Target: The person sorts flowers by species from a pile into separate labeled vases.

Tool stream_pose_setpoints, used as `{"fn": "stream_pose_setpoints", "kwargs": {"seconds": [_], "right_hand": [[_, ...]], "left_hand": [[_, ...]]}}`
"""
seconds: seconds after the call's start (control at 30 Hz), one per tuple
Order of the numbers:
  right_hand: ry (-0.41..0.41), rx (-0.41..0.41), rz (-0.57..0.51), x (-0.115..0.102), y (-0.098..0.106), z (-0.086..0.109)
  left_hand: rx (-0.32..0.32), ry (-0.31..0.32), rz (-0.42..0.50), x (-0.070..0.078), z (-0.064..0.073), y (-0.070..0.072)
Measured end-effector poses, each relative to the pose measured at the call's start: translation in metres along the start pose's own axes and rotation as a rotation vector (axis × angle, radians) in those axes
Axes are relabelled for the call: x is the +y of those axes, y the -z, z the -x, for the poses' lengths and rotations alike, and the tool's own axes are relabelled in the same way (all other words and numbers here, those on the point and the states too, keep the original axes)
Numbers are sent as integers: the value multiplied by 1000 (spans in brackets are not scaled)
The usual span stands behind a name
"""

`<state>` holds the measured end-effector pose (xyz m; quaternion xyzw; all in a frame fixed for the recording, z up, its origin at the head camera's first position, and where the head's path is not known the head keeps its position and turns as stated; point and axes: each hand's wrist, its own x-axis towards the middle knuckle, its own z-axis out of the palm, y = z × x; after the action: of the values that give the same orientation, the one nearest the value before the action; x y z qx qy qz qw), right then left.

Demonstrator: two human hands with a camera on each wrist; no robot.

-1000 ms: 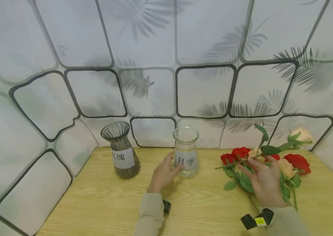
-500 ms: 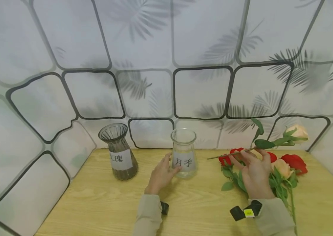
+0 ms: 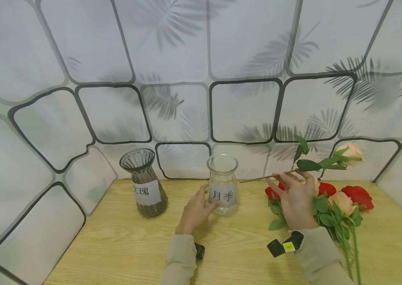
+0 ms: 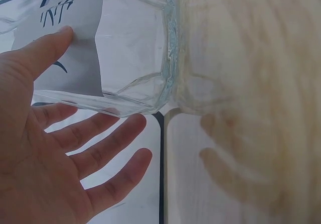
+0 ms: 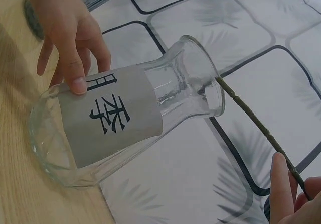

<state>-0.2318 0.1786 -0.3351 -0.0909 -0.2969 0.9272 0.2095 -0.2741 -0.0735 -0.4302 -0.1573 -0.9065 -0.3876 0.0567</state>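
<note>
A clear glass vase (image 3: 223, 186) stands upright on the table with a paper label. My left hand (image 3: 196, 211) holds its left side, the thumb (image 4: 50, 45) on the label and some fingers round the far side. In my right hand (image 3: 297, 202) a peach rose (image 3: 349, 153) is pinched by its stem (image 5: 256, 123), raised above the other flowers. Its bloom is at the right and the bare stem end points left toward the vase. In the right wrist view that end appears close to the vase's rim; whether they touch I cannot tell.
A grey ribbed glass vase (image 3: 147, 190), also labelled, stands to the left. Right of my right hand lies a pile of red roses (image 3: 357, 197) and peach roses (image 3: 340, 202) with long green stems. A patterned wall covering (image 3: 247, 111) rises behind the wooden table (image 3: 122, 241).
My right hand has lifted the peach rose off the pile and moved it left and up, bringing the stem end nearer the clear vase. My left hand has stayed at the vase.
</note>
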Motion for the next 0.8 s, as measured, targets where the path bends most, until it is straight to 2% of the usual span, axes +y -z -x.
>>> {"fn": "stream_pose_setpoints", "kwargs": {"seconds": [0.43,0.63,0.8], "right_hand": [[39,-14,-21,7,-19,-7],[43,-18,-27,9,-26,-9],[73,-35,10,14,-31,-11]], "left_hand": [[-11,24,10,2,4,1],[4,-4,3,2,4,1],[5,-7,-1,2,2,1]]}}
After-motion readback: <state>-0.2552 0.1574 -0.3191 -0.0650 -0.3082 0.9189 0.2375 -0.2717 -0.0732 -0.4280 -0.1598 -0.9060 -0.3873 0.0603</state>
